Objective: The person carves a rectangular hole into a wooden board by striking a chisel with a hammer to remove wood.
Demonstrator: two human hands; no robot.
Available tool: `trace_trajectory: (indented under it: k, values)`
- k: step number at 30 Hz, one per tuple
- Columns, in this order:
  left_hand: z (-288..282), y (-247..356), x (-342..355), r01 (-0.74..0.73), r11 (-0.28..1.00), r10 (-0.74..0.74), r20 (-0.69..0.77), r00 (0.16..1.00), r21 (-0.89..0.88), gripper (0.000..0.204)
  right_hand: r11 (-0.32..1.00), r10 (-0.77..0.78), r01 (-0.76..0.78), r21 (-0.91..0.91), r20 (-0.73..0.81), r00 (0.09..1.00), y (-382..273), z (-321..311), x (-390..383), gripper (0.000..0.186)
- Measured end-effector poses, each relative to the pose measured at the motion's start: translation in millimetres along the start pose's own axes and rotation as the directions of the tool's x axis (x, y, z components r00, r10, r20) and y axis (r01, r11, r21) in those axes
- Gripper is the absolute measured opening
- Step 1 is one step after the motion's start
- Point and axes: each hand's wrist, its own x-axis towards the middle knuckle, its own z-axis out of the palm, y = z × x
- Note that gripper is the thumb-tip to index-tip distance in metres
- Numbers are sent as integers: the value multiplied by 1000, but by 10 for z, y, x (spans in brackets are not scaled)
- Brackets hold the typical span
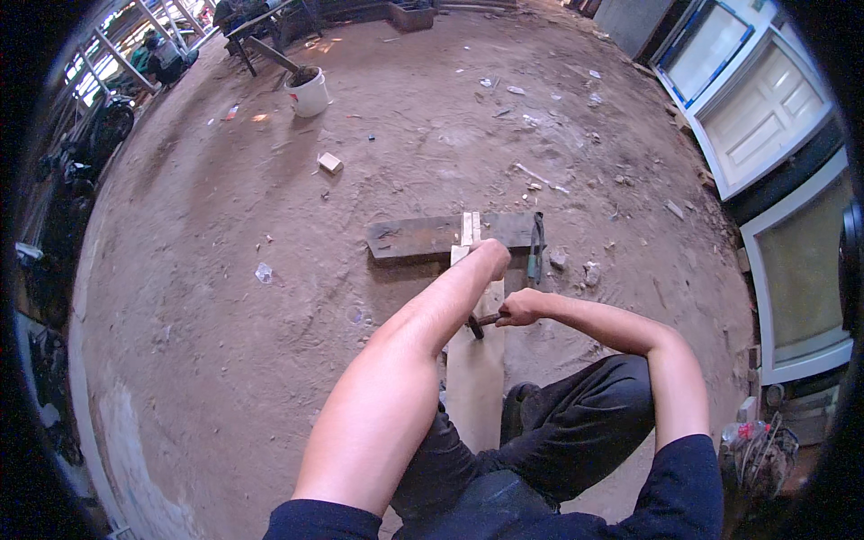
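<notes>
My right hand (520, 308) is closed round the handle of a hammer (476, 328), its dark head over a long pale wooden board (477, 387). The board runs forward from between my legs, and its far end rests across a dark thick wooden beam (409, 238) on the ground. Farther along the board, my left hand (490, 258) is closed like a fist, just beyond the hammer. What its fingers grip is hidden from here. Pale narrow wood (471, 227) shows past the left hand, lying over the beam. A tool with a green handle (534, 263) leans at the beam's right end.
A white bucket (308, 96) stands at the far left, near a small wood block (331, 163) on the dirt floor. White-framed door panels (765, 99) lean along the right side. Stones (591, 274) and litter lie about. Dark clutter (67, 207) lines the left edge.
</notes>
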Motion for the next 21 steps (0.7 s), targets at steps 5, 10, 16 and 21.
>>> trace_trajectory:
  k: [5, 10, 16, 21]
  values:
    - [-141, -60, -38, 117, 978, -134, -86, 987, -174, 33, 969, -245, 247, 1, -112, 963, 35, 71, 141, 34]
    - [-339, -331, 7, 173, 878, -107, 168, 980, -446, 32, 963, -259, 255, -93, -37, 965, 51, 129, 171, 41]
    - [-117, -684, -171, 257, 597, -17, 308, 951, -760, 33, 931, -289, 278, -237, -12, 957, -210, 64, 108, 41]
    - [-110, -570, -220, 140, 423, 27, 167, 986, -895, 39, 958, -158, 179, -225, 109, 981, -155, 117, 202, 35]
